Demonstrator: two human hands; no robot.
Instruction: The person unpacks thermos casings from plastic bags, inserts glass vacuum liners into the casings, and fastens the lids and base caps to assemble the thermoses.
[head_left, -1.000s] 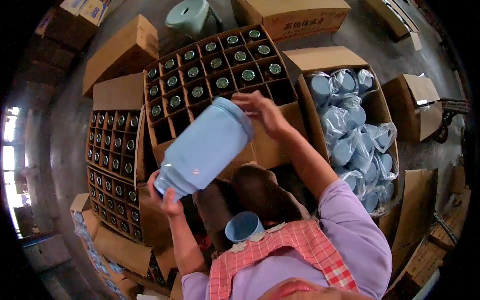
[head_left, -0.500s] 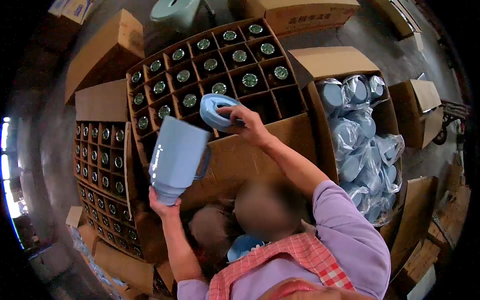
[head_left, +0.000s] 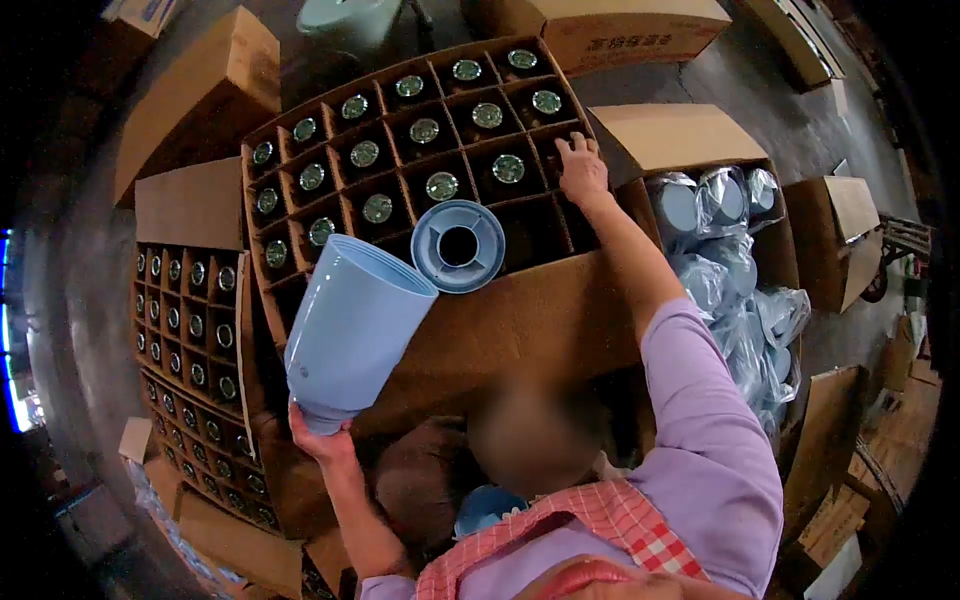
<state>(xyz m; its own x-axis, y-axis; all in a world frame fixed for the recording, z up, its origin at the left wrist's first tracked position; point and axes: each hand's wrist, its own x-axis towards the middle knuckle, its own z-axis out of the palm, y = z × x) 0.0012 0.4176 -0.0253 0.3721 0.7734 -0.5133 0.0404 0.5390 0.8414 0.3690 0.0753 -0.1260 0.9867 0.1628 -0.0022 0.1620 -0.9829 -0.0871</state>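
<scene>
My left hand (head_left: 322, 437) grips the narrow end of a blue flask body (head_left: 355, 325), its wide open end tilted up. A round blue ring-shaped part (head_left: 458, 247) with a central hole rests on the near edge of the divided carton (head_left: 520, 300), beside the flask's mouth. Over that carton's right side, my right hand (head_left: 583, 172) reaches to a cell that held a glass-topped piece; its fingertips are at the piece's place, and what they hold is hidden. Glass pieces (head_left: 441, 186) stand in several cells. A blue cup (head_left: 490, 508) is at my lap.
A carton (head_left: 785, 240) at right holds blue parts in clear plastic. More divided cartons (head_left: 245, 350) with glass pieces stand at left. Closed or folded boxes (head_left: 200, 105) lie around, with a pale green stool (head_left: 350, 14) at the top.
My right hand has let go of the blue ring-shaped part on the carton's edge and moved right to a cell. The flask has come upright from its slant, still in my left hand.
</scene>
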